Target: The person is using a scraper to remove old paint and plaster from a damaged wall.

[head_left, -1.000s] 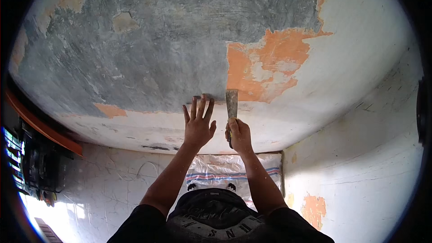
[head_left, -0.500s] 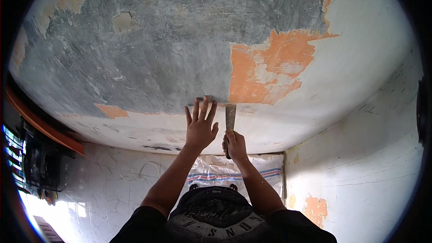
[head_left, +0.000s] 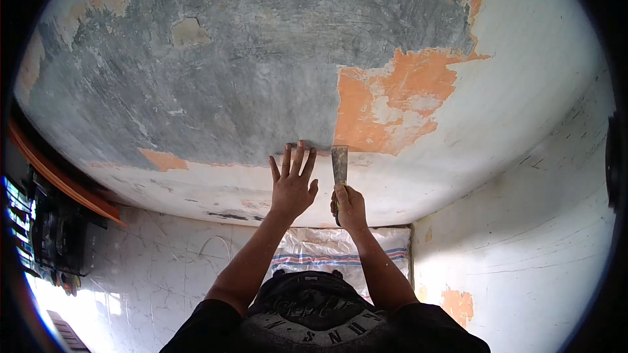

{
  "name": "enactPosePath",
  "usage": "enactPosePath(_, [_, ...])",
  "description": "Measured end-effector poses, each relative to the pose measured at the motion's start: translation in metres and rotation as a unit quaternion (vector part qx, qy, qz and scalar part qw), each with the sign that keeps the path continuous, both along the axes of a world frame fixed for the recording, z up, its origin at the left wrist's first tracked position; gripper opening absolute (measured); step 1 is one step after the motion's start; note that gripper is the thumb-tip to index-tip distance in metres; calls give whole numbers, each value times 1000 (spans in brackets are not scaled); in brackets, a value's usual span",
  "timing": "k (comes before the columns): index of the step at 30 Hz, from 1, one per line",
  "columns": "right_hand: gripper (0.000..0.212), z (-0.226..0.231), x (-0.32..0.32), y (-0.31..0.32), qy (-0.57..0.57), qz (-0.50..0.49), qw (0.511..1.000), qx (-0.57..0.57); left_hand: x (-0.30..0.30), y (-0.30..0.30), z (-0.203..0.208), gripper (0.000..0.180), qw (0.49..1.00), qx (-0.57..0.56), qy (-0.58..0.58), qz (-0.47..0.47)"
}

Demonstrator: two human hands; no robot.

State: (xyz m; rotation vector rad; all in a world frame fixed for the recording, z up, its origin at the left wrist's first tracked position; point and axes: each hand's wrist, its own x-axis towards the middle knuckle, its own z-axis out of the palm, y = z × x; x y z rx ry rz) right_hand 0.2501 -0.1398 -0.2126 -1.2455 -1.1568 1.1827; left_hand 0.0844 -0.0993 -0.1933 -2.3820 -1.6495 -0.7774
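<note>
A wall point(head_left: 222, 91) fills the upper part of the view, bare grey across much of it, with an orange patch point(head_left: 366, 104) right of centre and white paint around. My left hand point(head_left: 292, 186) rests on it with fingers spread, the tips at the lower border of the grey area. In my right hand point(head_left: 349, 208) is a paint scraper point(head_left: 340, 165), its fingers wrapped round the dark handle. The flat, stained blade points away from me and meets the surface at the lower left corner of the orange patch.
A striped plastic sheet point(head_left: 386, 255) lies below my forearms. To the right stands a scuffed white wall point(head_left: 517, 235) with a small orange patch. At the left are a curved orange edge point(head_left: 65, 180), dark objects point(head_left: 59, 238) and marbled white tiles point(head_left: 157, 255).
My right hand has moved slightly up and to the right with the scraper, bringing the blade onto the orange patch's lower edge. The left hand stays nearly in place.
</note>
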Motion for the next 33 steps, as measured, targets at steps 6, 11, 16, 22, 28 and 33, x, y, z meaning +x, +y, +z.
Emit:
enactPosePath(6, [40, -19, -3, -1, 56, 6, 998, -40, -1, 2, -3, 75, 1000, 1, 6, -1])
enactPosePath(11, [41, -31, -3, -3, 62, 12, 997, -50, 1, 0, -2, 75, 1000, -7, -3, 0])
enactPosePath(16, [40, -30, -7, 4, 77, -12, 995, -54, 2, 3, -1, 77, 1000, -20, -6, -12])
enactPosePath(22, [43, 47, 4, 36, -17, 17, 998, 51, 2, 0, 5, 78, 1000, -21, -13, -3])
enactPosePath(28, [38, -12, 0, 4, 43, 14, 999, -8, 1, 1, -1, 77, 1000, -9, 0, -5])
enactPosePath(33, [39, -25, -3, 0, 68, 11, 997, -25, 1, 0, 2, 76, 1000, -13, 1, -8])
